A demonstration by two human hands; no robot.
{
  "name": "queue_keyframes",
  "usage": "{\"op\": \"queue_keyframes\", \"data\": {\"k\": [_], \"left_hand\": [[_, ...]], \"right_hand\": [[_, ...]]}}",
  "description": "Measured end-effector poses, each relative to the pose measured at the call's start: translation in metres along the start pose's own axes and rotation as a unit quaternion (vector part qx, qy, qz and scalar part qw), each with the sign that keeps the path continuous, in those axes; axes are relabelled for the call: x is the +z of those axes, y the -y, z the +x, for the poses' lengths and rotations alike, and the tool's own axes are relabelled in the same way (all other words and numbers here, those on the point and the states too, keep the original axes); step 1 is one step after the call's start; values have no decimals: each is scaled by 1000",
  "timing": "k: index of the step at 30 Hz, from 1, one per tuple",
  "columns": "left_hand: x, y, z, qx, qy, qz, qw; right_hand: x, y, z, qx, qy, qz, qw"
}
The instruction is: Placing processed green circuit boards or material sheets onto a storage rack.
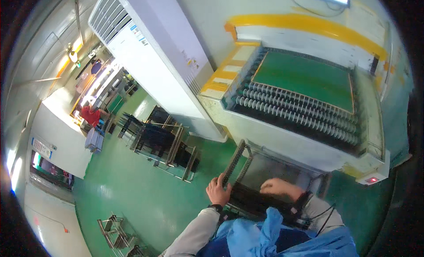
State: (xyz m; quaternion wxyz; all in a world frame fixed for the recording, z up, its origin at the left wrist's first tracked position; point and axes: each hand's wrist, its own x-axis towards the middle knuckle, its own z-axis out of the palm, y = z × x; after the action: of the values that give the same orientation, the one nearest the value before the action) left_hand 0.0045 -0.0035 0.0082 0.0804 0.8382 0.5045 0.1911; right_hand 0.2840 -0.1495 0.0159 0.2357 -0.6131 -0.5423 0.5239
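**Both hands on slotted rack at conveyor outlet**

Left hand (218, 190) grips the left side rail of a dark slotted rack (247, 186), fingers wrapped round the notched upright, thumb on the near side. Right hand (279, 187) lies on top of the rack's near right part, fingers curled down & narrow; can't tell if it pinches anything underneath. Both forearms come in from the near edge, grey sleeves, blue apron fabric (269, 237) bunched just below the wrists.

Rack sits low, just near of the roller conveyor machine (282, 137), touching or v. close to its front wall; exact contact not clear. A grey flat panel (269, 171) shows inside the rack, betw. its two side rails.

On the machine, far of the hands: a large green board (304, 78) resting on rows of dark rollers (291, 109), yellow trim along the far and left edges. White tall cabinet unit (154, 49) stands left of the machine.

Left on the green floor (132, 186): metal trolley w/ more dark racks (163, 144), well apart from the hands. Near-left: small metal frames (115, 232). Far left, a person in a red top (91, 114) at a bench, well apart.
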Motion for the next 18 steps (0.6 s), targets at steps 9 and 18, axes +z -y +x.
{"op": "queue_keyframes", "data": {"k": [9, 18], "left_hand": [[-1, -1, -2, -2, -8, -6, 1000], [-1, 2, -2, -2, -6, -12, 1000]], "right_hand": [[40, -54, -16, 67, -21, -6, 998], [54, -28, -25, 36, -117, -160, 979]]}}
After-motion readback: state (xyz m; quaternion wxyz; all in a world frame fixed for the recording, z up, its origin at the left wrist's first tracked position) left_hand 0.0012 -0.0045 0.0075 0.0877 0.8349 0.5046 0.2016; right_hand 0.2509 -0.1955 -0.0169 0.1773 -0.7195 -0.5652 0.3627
